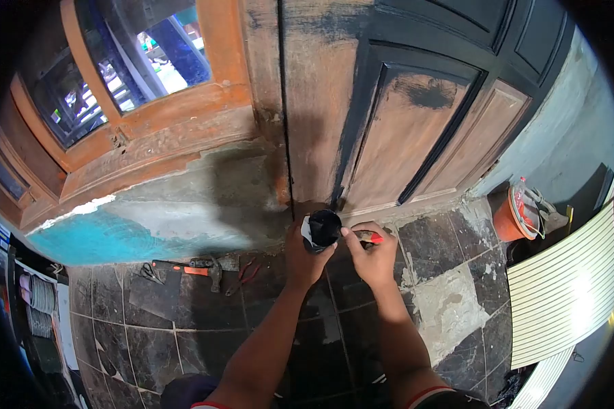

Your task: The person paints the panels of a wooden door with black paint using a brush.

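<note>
My left hand (pixel 305 255) grips a small cup (pixel 323 229) whose inside is coated in black paint, holding it up in front of the door's foot. My right hand (pixel 374 253) holds a red-handled paintbrush (pixel 367 237) whose head reaches toward the cup's rim. Behind both hands stands a wooden door (pixel 416 129) with brown panels and frames partly painted black. Both forearms reach up from the bottom of the view.
A hammer (pixel 205 269), scissors (pixel 149 273) and red pliers (pixel 247 273) lie on the dark tiled floor at the left. An orange bucket (pixel 512 218) stands at the right beside corrugated white sheets (pixel 566 286). A wooden window frame (pixel 143 116) sits above a turquoise wall patch.
</note>
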`<state>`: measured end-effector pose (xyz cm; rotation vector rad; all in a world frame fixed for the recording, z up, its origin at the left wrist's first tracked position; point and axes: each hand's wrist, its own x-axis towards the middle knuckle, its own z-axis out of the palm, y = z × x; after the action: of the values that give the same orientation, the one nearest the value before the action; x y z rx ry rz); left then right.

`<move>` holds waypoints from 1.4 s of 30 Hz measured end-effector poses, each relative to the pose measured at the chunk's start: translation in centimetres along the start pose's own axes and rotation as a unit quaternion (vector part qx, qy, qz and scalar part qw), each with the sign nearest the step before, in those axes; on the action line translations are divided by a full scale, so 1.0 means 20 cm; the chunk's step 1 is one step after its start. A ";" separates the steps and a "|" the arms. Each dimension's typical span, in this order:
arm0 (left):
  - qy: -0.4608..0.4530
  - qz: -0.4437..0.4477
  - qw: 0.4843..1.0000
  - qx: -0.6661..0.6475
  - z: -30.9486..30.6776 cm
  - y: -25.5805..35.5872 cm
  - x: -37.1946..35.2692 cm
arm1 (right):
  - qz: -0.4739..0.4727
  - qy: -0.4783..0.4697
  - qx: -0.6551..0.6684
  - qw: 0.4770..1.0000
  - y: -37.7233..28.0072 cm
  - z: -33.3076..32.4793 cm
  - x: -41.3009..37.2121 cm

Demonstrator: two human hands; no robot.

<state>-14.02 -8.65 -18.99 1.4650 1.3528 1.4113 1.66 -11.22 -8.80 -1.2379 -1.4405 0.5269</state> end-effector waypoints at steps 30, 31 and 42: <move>0.016 -0.124 0.988 0.092 -0.06 -0.31 -0.23 | 0.158 0.233 0.122 0.952 1.04 0.41 -0.23; 0.020 -0.118 0.987 0.108 -0.07 -0.30 -0.23 | 0.146 0.224 0.097 0.959 1.05 0.45 -0.25; 0.005 -0.130 0.987 0.092 -0.07 -0.27 -0.20 | 0.077 0.131 0.007 0.988 0.94 0.41 -0.24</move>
<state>-16.05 -11.47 -24.87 1.3373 1.6503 1.1548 0.80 -6.21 -29.33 -1.3594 -1.1260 0.4582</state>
